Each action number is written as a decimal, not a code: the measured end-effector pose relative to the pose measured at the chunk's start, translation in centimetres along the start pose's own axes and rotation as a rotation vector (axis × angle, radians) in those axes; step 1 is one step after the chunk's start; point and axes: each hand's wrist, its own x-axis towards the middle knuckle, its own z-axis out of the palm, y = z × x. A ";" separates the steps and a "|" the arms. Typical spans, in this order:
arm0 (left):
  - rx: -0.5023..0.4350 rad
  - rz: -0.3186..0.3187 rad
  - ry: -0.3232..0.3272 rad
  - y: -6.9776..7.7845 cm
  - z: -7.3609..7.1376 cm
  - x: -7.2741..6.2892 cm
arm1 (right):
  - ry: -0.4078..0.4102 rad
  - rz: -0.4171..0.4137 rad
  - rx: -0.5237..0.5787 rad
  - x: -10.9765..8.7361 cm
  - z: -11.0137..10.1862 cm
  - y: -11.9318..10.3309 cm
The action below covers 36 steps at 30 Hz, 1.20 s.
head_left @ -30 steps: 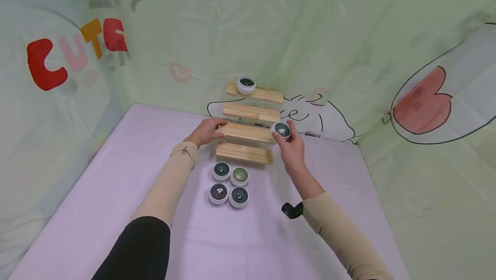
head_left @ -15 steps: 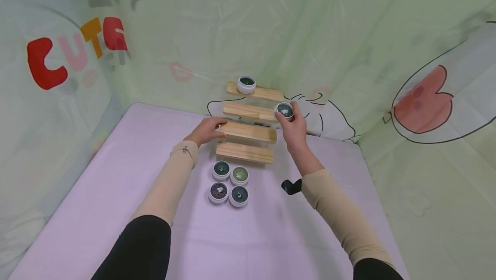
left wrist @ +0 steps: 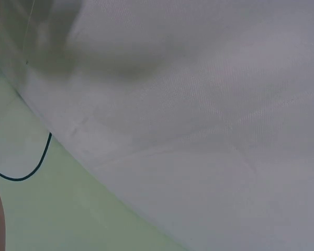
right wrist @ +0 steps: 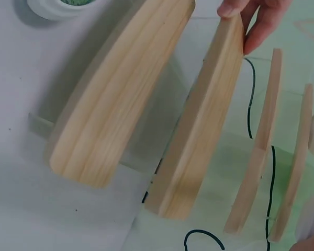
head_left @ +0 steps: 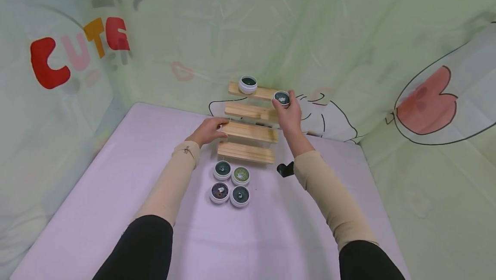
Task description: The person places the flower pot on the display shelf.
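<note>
Your right hand (head_left: 290,115) is pinching a white jar (head_left: 281,98) between thumb and fingers, near the top plank (head_left: 265,93). Left of those fingers, another jar (head_left: 248,85) is standing on that plank. Your left hand (head_left: 206,132) is clamping the third-highest plank (head_left: 250,132); below its fingers, four more jars (head_left: 241,174) are sitting.

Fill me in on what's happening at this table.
A person's right hand holds a small white tub near the right end of the top wooden shelf; whether it touches is unclear. Another tub stands on that shelf's left part. The left hand grips the left end of the third shelf from the top. Four more tubs stand grouped on the table before the lowest shelf.
</note>
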 end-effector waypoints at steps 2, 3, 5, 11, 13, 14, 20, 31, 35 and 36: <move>0.003 -0.002 -0.001 0.0 -0.1 0.0 | 0.000 -0.013 -0.037 0.5 0.3 -0.2; 0.003 -0.001 -0.002 -0.1 -0.1 0.1 | -0.002 -0.016 -0.062 0.8 0.4 -0.2; 0.003 -0.003 -0.004 0.0 -0.1 0.1 | -0.005 -0.023 -0.098 1.2 0.6 -0.3; -0.003 0.003 -0.004 0.0 -0.1 0.0 | -0.021 -0.023 -0.139 2.1 1.1 -0.3; -0.004 0.006 -0.004 0.0 -0.1 0.0 | -0.028 -0.016 -0.137 2.3 1.2 -0.3; -0.001 0.008 -0.004 -0.1 -0.1 0.0 | -0.033 -0.011 -0.136 2.4 1.3 -0.4; 0.032 0.024 0.009 -0.2 -0.1 0.1 | -0.075 0.011 -0.157 3.1 1.7 -0.9; 0.038 0.029 0.014 -0.5 0.1 0.4 | -0.106 0.010 -0.236 4.0 2.0 -1.1; 0.032 0.033 0.015 -0.5 0.1 0.5 | -0.113 0.000 -0.239 4.1 1.9 -1.2; 0.036 0.034 0.015 -0.6 0.1 0.5 | -0.116 -0.004 -0.241 4.1 1.9 -1.3</move>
